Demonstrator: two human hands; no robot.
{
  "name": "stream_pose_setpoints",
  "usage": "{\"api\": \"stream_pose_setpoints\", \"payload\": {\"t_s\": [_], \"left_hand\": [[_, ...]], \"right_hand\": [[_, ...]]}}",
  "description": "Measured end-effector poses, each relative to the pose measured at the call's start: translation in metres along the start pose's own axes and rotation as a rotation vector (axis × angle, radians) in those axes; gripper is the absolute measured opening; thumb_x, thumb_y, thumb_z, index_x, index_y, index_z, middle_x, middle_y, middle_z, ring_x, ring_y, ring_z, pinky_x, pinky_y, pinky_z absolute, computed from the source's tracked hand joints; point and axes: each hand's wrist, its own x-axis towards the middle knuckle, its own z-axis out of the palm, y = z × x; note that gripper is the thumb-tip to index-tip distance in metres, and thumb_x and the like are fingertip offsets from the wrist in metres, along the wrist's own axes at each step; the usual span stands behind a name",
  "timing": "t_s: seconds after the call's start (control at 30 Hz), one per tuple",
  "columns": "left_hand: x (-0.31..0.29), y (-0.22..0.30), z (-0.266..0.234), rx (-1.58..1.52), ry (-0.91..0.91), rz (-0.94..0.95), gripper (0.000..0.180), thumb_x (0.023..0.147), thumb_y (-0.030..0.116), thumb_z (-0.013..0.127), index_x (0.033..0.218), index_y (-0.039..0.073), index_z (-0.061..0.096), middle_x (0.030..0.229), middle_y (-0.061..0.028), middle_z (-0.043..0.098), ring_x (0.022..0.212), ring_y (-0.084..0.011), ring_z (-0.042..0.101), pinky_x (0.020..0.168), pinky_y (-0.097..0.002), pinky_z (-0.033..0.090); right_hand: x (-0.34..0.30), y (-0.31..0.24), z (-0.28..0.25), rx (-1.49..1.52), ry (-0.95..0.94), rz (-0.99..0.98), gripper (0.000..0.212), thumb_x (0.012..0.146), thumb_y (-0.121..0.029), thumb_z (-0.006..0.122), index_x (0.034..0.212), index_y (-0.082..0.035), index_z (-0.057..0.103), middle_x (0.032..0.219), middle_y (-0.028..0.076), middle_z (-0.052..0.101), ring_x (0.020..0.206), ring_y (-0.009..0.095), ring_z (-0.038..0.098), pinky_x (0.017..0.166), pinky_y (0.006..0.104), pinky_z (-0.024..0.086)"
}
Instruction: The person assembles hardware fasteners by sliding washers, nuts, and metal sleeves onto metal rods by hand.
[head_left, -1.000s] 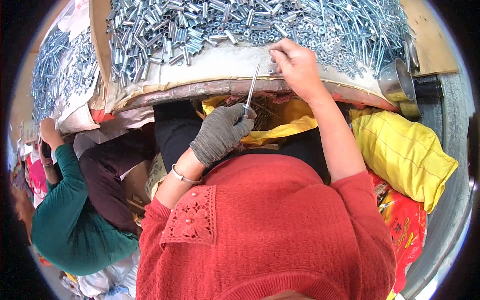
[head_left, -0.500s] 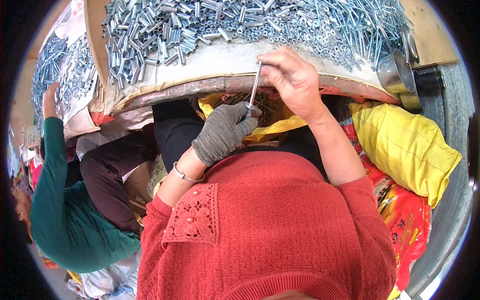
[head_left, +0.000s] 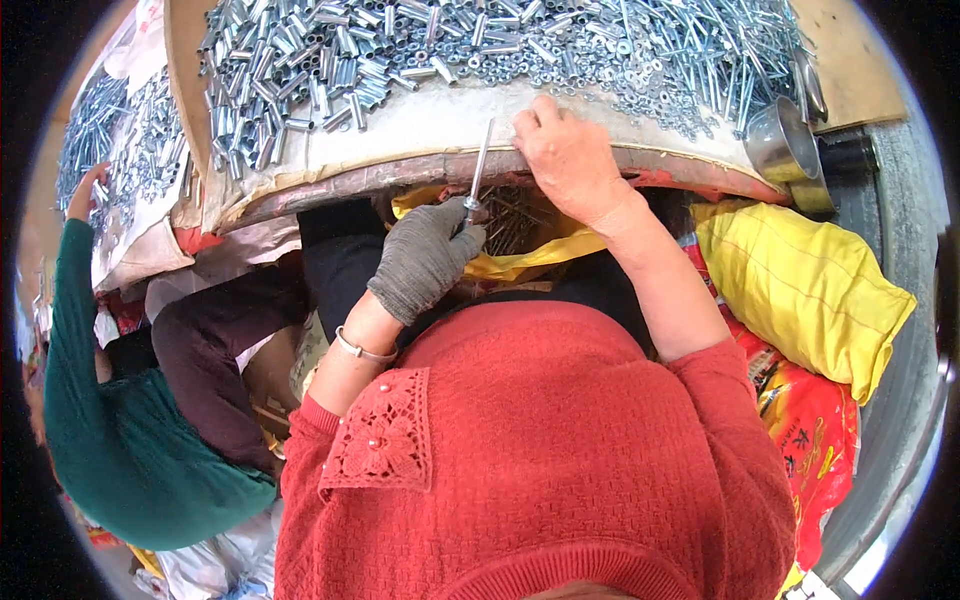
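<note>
In a grey fingerless glove, my left hand (head_left: pixel 425 258) is closed around the lower end of a long thin metal bolt (head_left: pixel 482 160). The bolt stands tilted, its tip up and to the right, with a washer-like ring low on it beside my fingers. My bare right hand (head_left: pixel 570 155) is just right of the bolt's tip, apart from it, over the front edge of the work table (head_left: pixel 400 125). Its fingers are curled together, and I cannot make out anything in them. Beyond it lie loose small nuts and washers (head_left: pixel 640 85).
Metal sleeves (head_left: pixel 330 75) heap up at the back left, long bolts (head_left: pixel 720 50) at the back right. A metal cup (head_left: pixel 778 140) stands at the right edge. Below, a yellow bag (head_left: pixel 515 265) contains finished-looking bolts. Left, a green-sleeved co-worker's hand (head_left: pixel 90 190) reaches into another heap.
My right hand has come off the bolt's upper end and sits to its right. My left hand has moved slightly left and down with the bolt.
</note>
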Motion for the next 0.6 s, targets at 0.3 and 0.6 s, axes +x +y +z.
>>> {"api": "stream_pose_setpoints", "payload": {"t_s": [0.3,0.6], "left_hand": [[-0.003,0.007,-0.007,0.048,-0.047,-0.074,0.026,0.084,0.032,0.057,0.095,0.009,0.064,0.074,-0.0190,0.063,0.072,-0.0365,0.063,0.064,-0.0459,0.048],[-0.003,0.027,-0.009,0.391,-0.133,0.046,0.022,0.085,0.029,0.057,0.095,0.012,0.063,0.071,-0.0166,0.062,0.068,-0.0353,0.063,0.059,-0.0447,0.048]], "right_hand": [[0.003,0.010,-0.016,1.442,-0.136,0.487,0.010,0.090,-0.012,0.055,0.096,-0.003,0.057,0.078,0.005,0.062,0.063,0.013,0.061,0.049,0.0257,0.050],[-0.016,0.023,-0.037,1.352,-0.326,0.372,0.016,0.089,-0.009,0.058,0.102,-0.001,0.060,0.076,0.003,0.061,0.060,0.007,0.059,0.051,0.0207,0.051]]}}
